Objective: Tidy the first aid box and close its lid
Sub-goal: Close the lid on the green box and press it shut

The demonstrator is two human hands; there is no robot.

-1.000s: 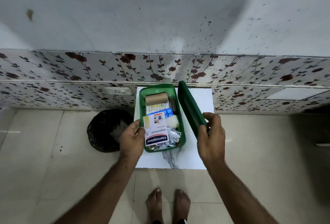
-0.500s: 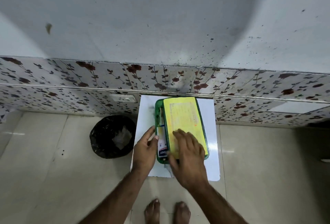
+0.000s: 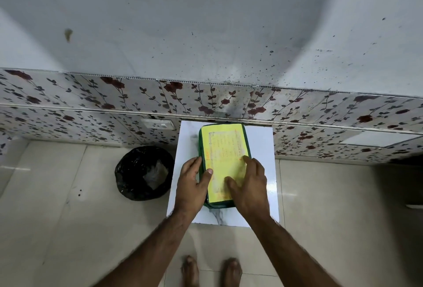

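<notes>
The green first aid box (image 3: 219, 204) lies on a small white table (image 3: 261, 140) against the wall. Its lid (image 3: 224, 149), covered by a yellow label, lies flat over the box and hides the contents. My left hand (image 3: 192, 186) clasps the box's left side, thumb resting on the lid's edge. My right hand (image 3: 249, 186) lies flat on the near right part of the lid, fingers spread.
A bin lined with a black bag (image 3: 144, 172) stands on the tiled floor left of the table. A wall with floral panels and a white socket (image 3: 158, 124) rises behind. My bare feet (image 3: 211, 270) stand in front of the table.
My right hand swung the lid from upright down onto the box, which now sits fully covered. My left hand shifted from the box's open rim to its side.
</notes>
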